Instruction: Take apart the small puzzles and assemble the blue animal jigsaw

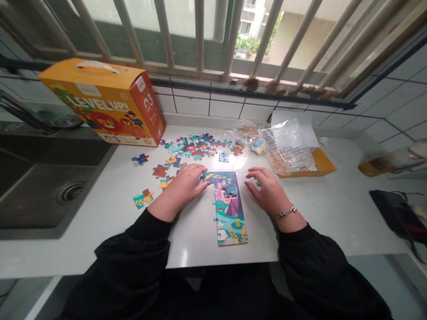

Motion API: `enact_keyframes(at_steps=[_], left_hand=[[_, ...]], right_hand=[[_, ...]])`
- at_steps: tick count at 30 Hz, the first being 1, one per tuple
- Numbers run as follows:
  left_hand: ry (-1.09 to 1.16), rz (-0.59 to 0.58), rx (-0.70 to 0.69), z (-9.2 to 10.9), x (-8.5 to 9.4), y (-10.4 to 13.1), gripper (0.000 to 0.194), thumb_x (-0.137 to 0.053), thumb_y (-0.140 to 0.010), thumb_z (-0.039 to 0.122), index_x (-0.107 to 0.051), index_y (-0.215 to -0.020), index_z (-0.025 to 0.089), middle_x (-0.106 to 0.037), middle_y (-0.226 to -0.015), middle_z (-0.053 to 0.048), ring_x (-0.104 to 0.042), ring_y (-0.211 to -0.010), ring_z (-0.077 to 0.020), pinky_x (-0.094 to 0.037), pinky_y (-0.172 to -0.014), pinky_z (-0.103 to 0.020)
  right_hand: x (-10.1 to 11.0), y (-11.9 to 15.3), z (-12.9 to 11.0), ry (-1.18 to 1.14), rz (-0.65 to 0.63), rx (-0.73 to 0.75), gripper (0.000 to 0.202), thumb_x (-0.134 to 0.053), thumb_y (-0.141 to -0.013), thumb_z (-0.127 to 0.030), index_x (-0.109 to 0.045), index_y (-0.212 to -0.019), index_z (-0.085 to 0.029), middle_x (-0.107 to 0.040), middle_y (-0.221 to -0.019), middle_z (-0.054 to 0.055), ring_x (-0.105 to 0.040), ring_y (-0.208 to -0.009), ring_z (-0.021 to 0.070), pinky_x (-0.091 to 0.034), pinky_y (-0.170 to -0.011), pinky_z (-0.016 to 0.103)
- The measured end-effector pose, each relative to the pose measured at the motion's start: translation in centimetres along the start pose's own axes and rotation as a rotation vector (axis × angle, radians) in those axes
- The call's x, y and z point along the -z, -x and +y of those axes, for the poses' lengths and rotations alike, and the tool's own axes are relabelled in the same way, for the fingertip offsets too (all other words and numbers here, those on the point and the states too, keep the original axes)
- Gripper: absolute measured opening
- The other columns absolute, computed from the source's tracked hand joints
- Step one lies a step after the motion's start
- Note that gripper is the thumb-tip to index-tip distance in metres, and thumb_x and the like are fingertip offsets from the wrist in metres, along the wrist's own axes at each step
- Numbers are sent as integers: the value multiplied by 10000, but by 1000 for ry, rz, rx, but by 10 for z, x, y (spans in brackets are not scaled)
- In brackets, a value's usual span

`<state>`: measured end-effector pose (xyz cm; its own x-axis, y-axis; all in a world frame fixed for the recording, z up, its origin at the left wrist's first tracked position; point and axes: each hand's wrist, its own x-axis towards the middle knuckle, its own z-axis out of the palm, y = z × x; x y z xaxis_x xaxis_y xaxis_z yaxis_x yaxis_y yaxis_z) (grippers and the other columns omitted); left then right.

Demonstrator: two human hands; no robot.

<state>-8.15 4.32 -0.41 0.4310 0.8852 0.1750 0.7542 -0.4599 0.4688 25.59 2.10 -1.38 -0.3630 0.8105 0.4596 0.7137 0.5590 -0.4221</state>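
Head view: left hand (182,189), parted, at joined puzzle (233,209); right hand (267,189), parted, near loose piece (257,182); neither visibly gripping. I'd press seams lightly.
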Motion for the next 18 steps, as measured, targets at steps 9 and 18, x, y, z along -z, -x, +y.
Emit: enact_keyframes(at_steps=[9,18], left_hand=[[-36,-59,-92,25,-11,1,364,-728,-1047,425,-742,-1326,192,-674,-1497,-194,-619,-1415,-375,-370,-1325,-658],[-30,-126,-93,61,-32,-3,480,-842,-973,491,-727,-1321,181,-619,-1579,-211,-512,-1542,-408,-237,-1391,-701]], right_hand=[[14,32,27,148,-63,-236,367,-709,-1008,-373,-693,-1331,-201,-780,-1272,193,-733,-1165,395,-591,-1053,585],[9,31,29,40,-45,-329,420,-764,-973,-469,-696,-1297,-211,-784,-1198,159,-738,-984,329,-622,-954,535]])
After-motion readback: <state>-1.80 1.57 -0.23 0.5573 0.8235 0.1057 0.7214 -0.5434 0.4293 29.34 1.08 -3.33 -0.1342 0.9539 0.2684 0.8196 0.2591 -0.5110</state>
